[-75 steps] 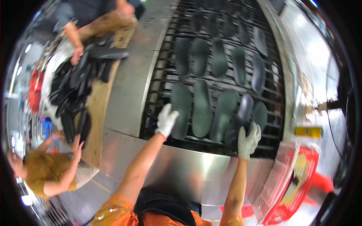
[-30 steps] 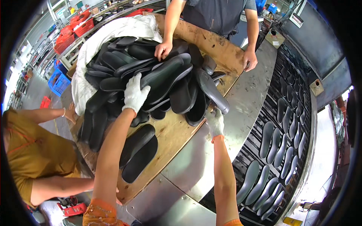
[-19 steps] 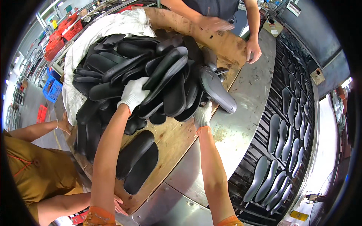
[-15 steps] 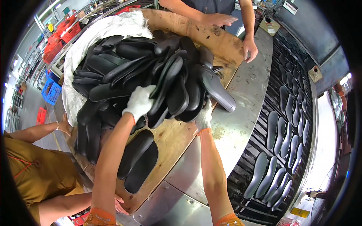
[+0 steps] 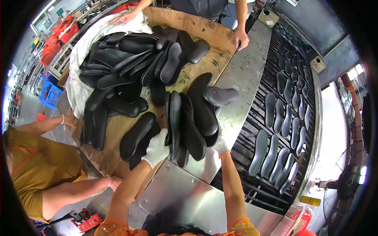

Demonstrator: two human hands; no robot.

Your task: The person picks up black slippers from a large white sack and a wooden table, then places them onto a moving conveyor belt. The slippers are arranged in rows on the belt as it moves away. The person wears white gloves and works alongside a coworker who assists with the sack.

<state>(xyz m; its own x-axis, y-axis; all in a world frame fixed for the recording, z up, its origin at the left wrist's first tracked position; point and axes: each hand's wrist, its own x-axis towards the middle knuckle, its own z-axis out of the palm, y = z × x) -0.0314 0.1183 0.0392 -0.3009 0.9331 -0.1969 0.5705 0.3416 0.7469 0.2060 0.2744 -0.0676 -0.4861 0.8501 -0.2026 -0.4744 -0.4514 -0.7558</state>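
White-gloved, my left hand (image 5: 157, 148) presses against the left side of a bunch of black shoe insoles (image 5: 193, 122) at the near edge of the wooden board. My right hand (image 5: 221, 148), also gloved, clasps the bunch from the right; its fingers are mostly hidden behind the insoles. One shiny insole (image 5: 221, 96) sticks out sideways at the top right of the bunch. Beside my left hand, two loose insoles (image 5: 138, 135) lie overlapping on the wood. Farther away, a large pile of black insoles (image 5: 126, 59) rests partly on a white woven sack (image 5: 75, 88).
Right of the metal tabletop (image 5: 248, 74), a dark slatted conveyor (image 5: 236, 165) carries rows of insoles. A co-worker in a brown shirt (image 5: 47, 169) stands at left; another person's hand (image 5: 241, 39) rests on the far edge. A black fan (image 5: 348, 181) stands at lower right.
My hands have drawn a bunch of insoles out of the pile toward me, baring wood between them. The far person's one hand has moved left onto the sack.
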